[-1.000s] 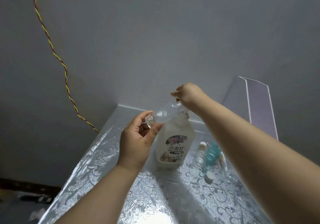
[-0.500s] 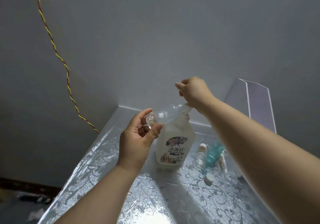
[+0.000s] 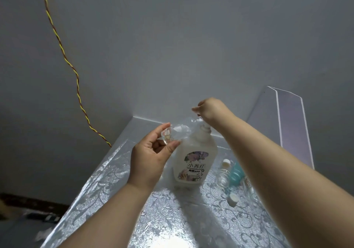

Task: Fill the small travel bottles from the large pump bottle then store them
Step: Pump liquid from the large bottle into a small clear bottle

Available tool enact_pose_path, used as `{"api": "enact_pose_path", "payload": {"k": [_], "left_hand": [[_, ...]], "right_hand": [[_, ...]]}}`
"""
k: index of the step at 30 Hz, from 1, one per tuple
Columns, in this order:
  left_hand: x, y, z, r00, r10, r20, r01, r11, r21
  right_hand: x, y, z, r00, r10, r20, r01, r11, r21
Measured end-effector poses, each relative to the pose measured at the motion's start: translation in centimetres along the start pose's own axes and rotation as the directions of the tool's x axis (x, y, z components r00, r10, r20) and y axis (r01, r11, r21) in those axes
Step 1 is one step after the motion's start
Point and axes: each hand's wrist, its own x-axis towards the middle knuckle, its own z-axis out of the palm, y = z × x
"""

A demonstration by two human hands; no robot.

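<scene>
Travel bottle point(image 3: 178, 132) pinched sideways in left hand point(image 3: 151, 157); right hand point(image 3: 210, 109) curled over pump bottle point(image 3: 195, 159) top, near table point(image 3: 107, 180) back edge.

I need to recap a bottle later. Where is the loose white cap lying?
In the head view, the white cap lies on the table at the right, just nearer than the teal bottle.
</scene>
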Motion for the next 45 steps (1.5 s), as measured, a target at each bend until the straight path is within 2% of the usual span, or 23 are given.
{"api": "enact_pose_path", "payload": {"k": [2,5,10,14,19,21,25,32,37,41,45], "left_hand": [[0.0,0.0,0.0,1.000,-0.002,0.015,0.002,1.000,0.005],[0.1,0.0,-0.1,1.000,0.007,0.022,-0.007,1.000,0.010],[0.1,0.5,0.2,1.000,0.008,0.020,-0.008,1.000,0.002],[0.2,0.8,0.3,1.000,0.002,0.018,-0.002,0.999,-0.039],[0.2,0.3,0.3,1.000,-0.003,0.009,0.003,0.999,-0.033],[0.2,0.1,0.2,1.000,-0.009,0.009,0.010,0.999,-0.036],[0.1,0.0,0.2,0.999,-0.022,0.032,0.023,0.999,-0.039],[0.1,0.2,0.2,0.999,-0.003,0.053,0.005,0.999,-0.033],[0.3,0.2,0.2,0.998,0.009,0.054,-0.006,0.999,-0.041],[0.4,0.1,0.2,0.999,0.015,0.046,-0.013,0.999,-0.041],[0.3,-0.1,0.1,0.999,0.013,0.041,-0.012,1.000,-0.026]], "right_hand": [[0.1,0.1,0.0,1.000,0.021,-0.019,-0.020,0.999,0.042],[0.4,-0.2,-0.4,0.997,0.013,-0.071,-0.017,0.998,-0.053],[1.2,-0.7,-2.0,0.983,-0.020,-0.181,0.012,0.999,-0.049],[1.1,-0.8,-1.2,0.998,-0.029,-0.059,0.018,0.985,-0.172],[0.8,-0.2,-0.3,0.999,-0.036,-0.009,0.035,0.996,-0.083],[0.5,0.1,0.1,1.000,-0.023,-0.005,0.023,1.000,0.002],[0.4,0.3,0.2,1.000,-0.010,-0.018,0.011,1.000,0.021],[0.7,-0.6,-1.8,0.987,-0.048,-0.150,0.043,0.998,-0.039],[0.6,-1.2,-2.1,0.992,-0.105,-0.071,0.095,0.986,-0.135],[0.6,-0.6,-0.9,0.994,-0.104,-0.024,0.101,0.990,-0.094],[0.9,0.1,0.3,1.000,-0.028,0.000,0.028,0.997,0.070]]}}
